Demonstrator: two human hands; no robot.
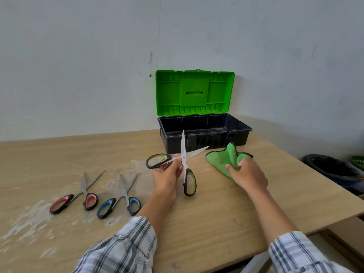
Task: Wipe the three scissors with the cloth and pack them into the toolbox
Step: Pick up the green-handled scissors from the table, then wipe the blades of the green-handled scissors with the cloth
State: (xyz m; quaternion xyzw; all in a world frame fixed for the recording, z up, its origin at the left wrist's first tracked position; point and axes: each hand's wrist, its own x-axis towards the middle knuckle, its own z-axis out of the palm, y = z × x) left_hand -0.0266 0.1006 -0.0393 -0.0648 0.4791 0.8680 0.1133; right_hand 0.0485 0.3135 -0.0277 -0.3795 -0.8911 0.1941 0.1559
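Status: green scissors (183, 155) are up off the table (216, 213), blades spread, pinched near the pivot by the left hand (167, 179). The right hand (249, 175) clutches the green cloth (220, 157), which lies just beside them and apart from the blades, so I judge wiping not yet started. Pink scissors (84, 189) and blue scissors (124, 192) lie open further left, and the toolbox (216, 141) behind stands lid-up with its tub looking empty: nothing packed, all three left.
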